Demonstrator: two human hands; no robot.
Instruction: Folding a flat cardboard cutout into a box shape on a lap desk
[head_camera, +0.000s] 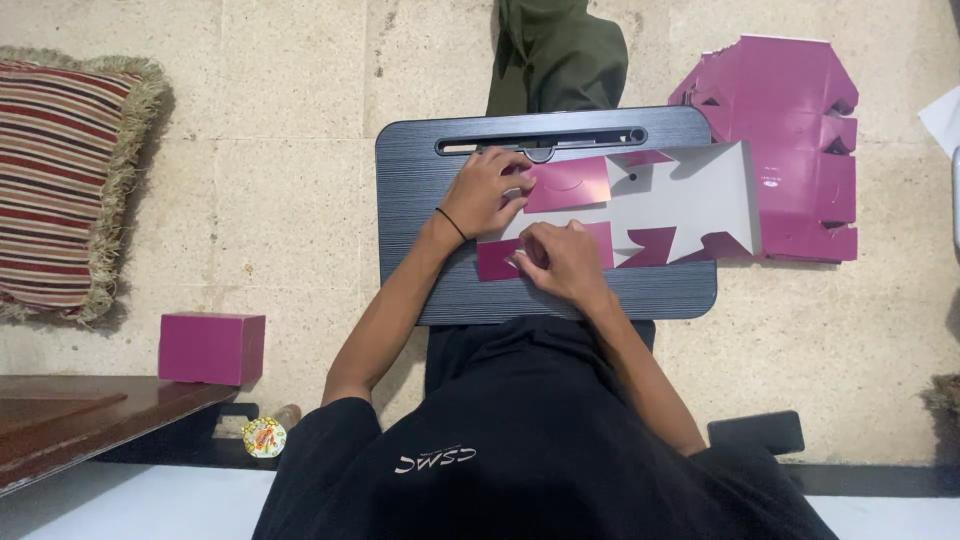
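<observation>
Lying flat: magenta-and-white box blank; flaps folded inward.

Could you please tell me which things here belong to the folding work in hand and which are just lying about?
In hand:
left hand
right hand
flat magenta-and-white cardboard box blank
dark grey ribbed lap tray
stack of flat magenta cardboard blanks
finished magenta cardboard box

Lying about:
striped fringed cushion
black phone
brown wooden board

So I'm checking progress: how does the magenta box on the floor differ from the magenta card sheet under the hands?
The magenta box is folded into a closed cube; the magenta card sheet lies flat, its white inner side showing. The box sits untouched on the floor; the sheet lies on the dark lap desk, under both hands. Both share one colour.
</observation>
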